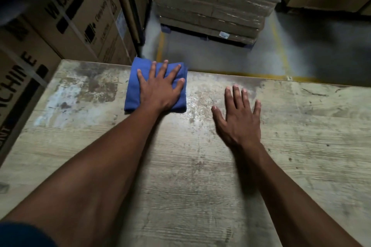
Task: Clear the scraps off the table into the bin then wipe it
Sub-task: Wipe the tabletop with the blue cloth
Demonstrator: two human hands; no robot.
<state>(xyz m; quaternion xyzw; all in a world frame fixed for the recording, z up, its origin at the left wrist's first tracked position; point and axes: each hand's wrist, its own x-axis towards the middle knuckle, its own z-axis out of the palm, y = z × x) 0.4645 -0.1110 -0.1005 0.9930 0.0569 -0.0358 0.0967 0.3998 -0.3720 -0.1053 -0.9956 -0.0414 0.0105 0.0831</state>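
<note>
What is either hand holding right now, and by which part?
Nothing is gripped. The left hand presses flat on top of the folded blue cloth, fingers spread; the right hand lies open on the table.

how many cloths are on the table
1. The blue cloth lies at the table's far edge, under the flat left hand. No others show.

Soft matt blue cloth [155, 84] on a worn, scuffed wood-grain table [200, 166].
</note>
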